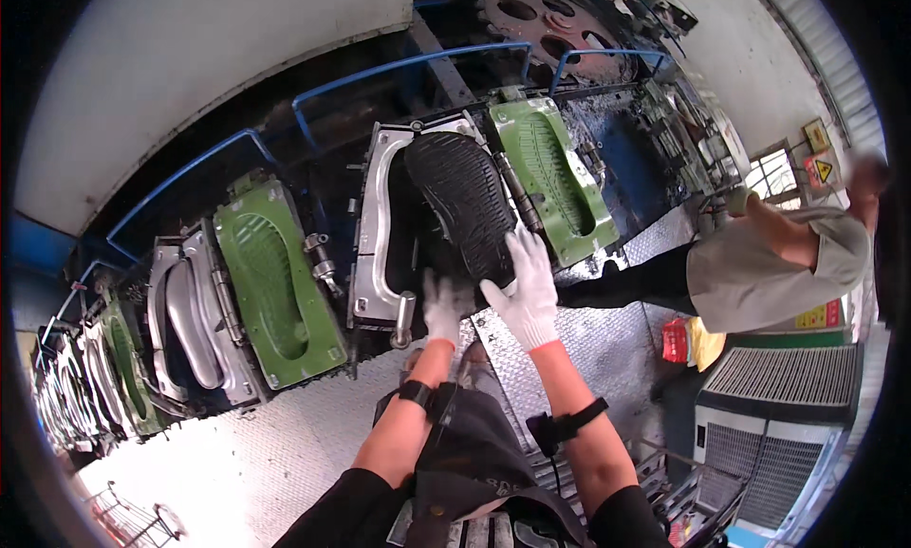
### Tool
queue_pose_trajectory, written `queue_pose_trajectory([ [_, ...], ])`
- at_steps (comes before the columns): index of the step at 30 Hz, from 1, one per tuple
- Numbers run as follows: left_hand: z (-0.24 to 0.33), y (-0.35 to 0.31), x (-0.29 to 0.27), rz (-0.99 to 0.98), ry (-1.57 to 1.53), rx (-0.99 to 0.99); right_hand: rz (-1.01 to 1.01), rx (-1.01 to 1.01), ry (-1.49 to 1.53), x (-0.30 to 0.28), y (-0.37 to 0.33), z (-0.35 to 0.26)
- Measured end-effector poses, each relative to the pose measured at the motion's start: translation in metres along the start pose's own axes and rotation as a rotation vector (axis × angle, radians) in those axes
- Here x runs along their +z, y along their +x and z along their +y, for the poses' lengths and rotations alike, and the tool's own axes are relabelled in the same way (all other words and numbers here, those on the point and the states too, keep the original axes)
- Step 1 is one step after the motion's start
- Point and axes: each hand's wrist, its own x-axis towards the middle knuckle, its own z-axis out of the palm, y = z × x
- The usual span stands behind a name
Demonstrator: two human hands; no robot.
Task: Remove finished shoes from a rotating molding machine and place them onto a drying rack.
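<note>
1. Fingers (519,252) of the white-gloved right hand (527,301) are spread apart on my feed, at the lower right edge of the black sole (463,192); I can't tell whether they press on it.
2. I see the left hand (440,313) blurred, just beside the sole's lower end; whether its fingers are together or apart, I can't tell.
3. The ridged sole lies tilted over the silver mould frame (373,221), with a green mould half (546,173) hinged on the right.
4. Leftward I see another green mould half (270,278); rightward, a person (773,268) in a light shirt.
</note>
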Motion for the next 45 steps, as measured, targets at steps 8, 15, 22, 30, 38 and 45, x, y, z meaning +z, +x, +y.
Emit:
queue_pose_trajectory([
  [8,0.031,0.081,0.031,0.380,0.142,0.464,-0.231,-0.119,-0.022,0.023,0.015,0.036],
  [15,0.025,0.025,0.020,0.638,1.079,0.871,-0.225,-0.148,0.034,0.027,0.012,0.049],
  [22,0.011,0.074,0.007,0.639,0.697,0.450,-0.242,-0.200,0.094,0.027,0.013,0.059],
  [30,0.050,0.106,0.015,0.612,0.604,0.610,-0.285,-0.149,0.117,0.029,0.012,0.054],
  [38,0.008,0.062,0.020,0.071,-0.285,-0.217,-0.332,-0.165,0.020,0.028,0.018,0.050],
  [45,-0.027,0.036,0.006,-0.063,-0.389,-0.238,-0.370,-0.198,0.031,0.026,0.038,0.027],
])
